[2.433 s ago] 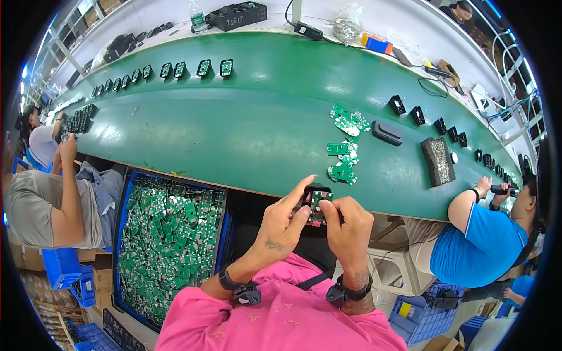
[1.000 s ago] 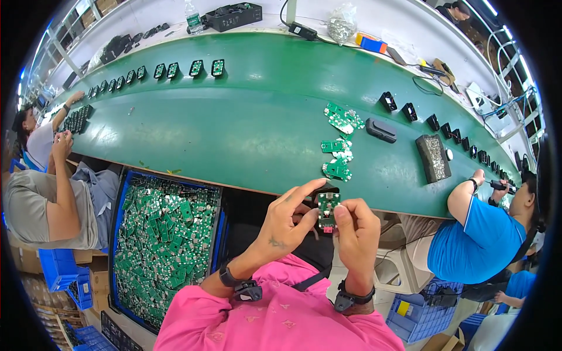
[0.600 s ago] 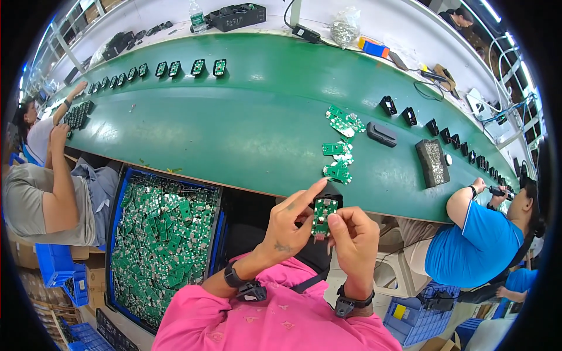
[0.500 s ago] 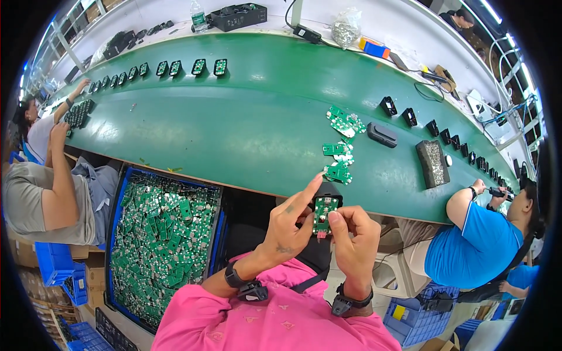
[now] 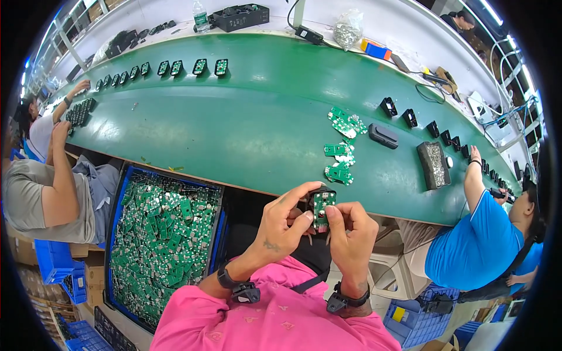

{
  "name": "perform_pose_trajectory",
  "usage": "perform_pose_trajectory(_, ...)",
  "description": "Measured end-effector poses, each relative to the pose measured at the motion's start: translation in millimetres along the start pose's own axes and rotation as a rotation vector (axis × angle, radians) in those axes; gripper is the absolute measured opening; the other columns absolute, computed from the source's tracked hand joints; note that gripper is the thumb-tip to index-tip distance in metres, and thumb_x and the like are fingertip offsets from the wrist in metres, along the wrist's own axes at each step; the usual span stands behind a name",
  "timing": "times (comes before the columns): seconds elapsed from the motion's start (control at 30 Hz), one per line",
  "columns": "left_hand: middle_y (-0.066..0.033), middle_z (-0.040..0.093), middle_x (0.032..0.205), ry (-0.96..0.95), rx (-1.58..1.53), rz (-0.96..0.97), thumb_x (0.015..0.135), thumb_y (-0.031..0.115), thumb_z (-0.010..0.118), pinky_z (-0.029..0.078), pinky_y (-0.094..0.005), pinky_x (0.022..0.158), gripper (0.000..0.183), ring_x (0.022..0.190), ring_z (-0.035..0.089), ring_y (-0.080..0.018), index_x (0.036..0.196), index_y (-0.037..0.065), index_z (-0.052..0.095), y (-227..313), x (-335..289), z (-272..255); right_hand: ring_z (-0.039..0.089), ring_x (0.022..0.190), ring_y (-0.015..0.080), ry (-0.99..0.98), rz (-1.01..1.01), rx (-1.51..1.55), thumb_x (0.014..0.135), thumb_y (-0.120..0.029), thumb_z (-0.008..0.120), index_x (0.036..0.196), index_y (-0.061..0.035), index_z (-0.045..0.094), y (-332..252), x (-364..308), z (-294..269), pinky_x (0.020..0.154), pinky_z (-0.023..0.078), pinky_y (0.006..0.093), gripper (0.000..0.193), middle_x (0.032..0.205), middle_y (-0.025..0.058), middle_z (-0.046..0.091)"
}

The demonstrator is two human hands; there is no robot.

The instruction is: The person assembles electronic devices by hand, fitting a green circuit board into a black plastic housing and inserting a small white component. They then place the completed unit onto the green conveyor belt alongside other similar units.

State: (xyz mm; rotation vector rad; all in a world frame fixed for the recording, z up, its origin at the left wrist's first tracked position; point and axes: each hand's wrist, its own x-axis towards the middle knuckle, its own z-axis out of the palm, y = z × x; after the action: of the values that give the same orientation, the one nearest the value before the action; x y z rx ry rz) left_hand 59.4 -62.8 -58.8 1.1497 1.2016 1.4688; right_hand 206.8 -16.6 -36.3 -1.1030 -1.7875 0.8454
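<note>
- Glossy green worktop (image 5: 234, 128) is stretching ahead.
- Left hand (image 5: 282, 223) is gripping a black plastic housing (image 5: 323, 189) near the worktop's edge; a slackening grip could drop it.
- Right hand (image 5: 353, 229) is holding a green rectangular circuit board (image 5: 323, 203) against the housing; lopsided thumb pressure could tilt it.

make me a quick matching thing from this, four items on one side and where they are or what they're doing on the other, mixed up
1. bottle
2. blue-rimmed bin
3. dark block
4. right hand

a. lying on the green table
b. thumb on a circuit board
c. standing beside a black box
d. filled with loose green boards

Right pairs: 1-c, 2-d, 3-a, 4-b
</note>
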Motion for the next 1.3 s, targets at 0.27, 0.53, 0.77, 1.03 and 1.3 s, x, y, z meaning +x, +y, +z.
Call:
perform_pose_trajectory(0.27,-0.0105,0.063,0.110,0.112,0.090,0.008,0.098,0.006,0.049,0.055,-0.0218,0.061,0.040,0.075,0.065,-0.0092,0.137,0.001,0.049,-12.0,2.7,8.4,0.062,0.057,0.0150,0.032,0.072,-0.061,0.089,-0.012,0.073,0.091,0.0004,0.061,14.1,2.1,11.8,0.053,0.048,0.0293,0.018,0.068,0.0100,0.064)
perform_pose_trajectory(0.53,-0.0154,0.068,0.102,0.146,0.223,0.055,0.100,0.011,0.049,0.055,-0.0264,0.061,0.040,0.074,0.067,-0.0136,0.138,0.001,0.047,-25.2,10.6,10.2,0.068,0.066,0.0346,-0.038,-0.038,-0.128,0.098,-0.017,0.057,0.124,0.0017,0.057,22.2,3.5,21.5,0.060,0.051,0.0422,0.032,0.078,0.0198,0.067)
perform_pose_trajectory(0.77,-0.0234,0.066,0.094,0.193,0.344,0.146,0.099,0.012,0.049,0.054,-0.0401,0.068,0.032,0.077,0.068,-0.0382,0.128,0.000,0.054,-22.9,23.5,13.3,0.068,0.068,0.0335,-0.043,0.021,-0.021,0.101,-0.019,0.050,0.132,0.0009,0.055,29.4,12.9,32.2,0.062,0.052,0.0414,0.038,0.081,0.0211,0.068)
perform_pose_trajectory(1.03,-0.0134,0.068,0.085,0.204,0.427,0.149,0.099,0.009,0.049,0.056,-0.0291,0.058,0.029,0.070,0.067,-0.0134,0.125,-0.002,0.057,-34.3,43.0,2.1,0.066,0.063,0.0350,0.037,-0.003,-0.039,0.099,-0.018,0.053,0.124,-0.0004,0.063,45.1,33.1,53.7,0.057,0.049,0.0422,0.032,0.077,0.0213,0.066)
perform_pose_trajectory(1.3,-0.0092,0.065,0.080,0.177,0.459,0.032,0.098,0.010,0.044,0.053,-0.0279,0.048,0.030,0.058,0.065,-0.0142,0.124,0.002,0.057,-39.1,142.7,-66.7,0.052,0.051,0.0227,-0.153,0.052,-0.192,0.096,-0.023,0.061,0.125,0.0024,0.061,40.9,96.8,50.4,0.054,0.045,0.0340,0.039,0.066,0.0160,0.059)
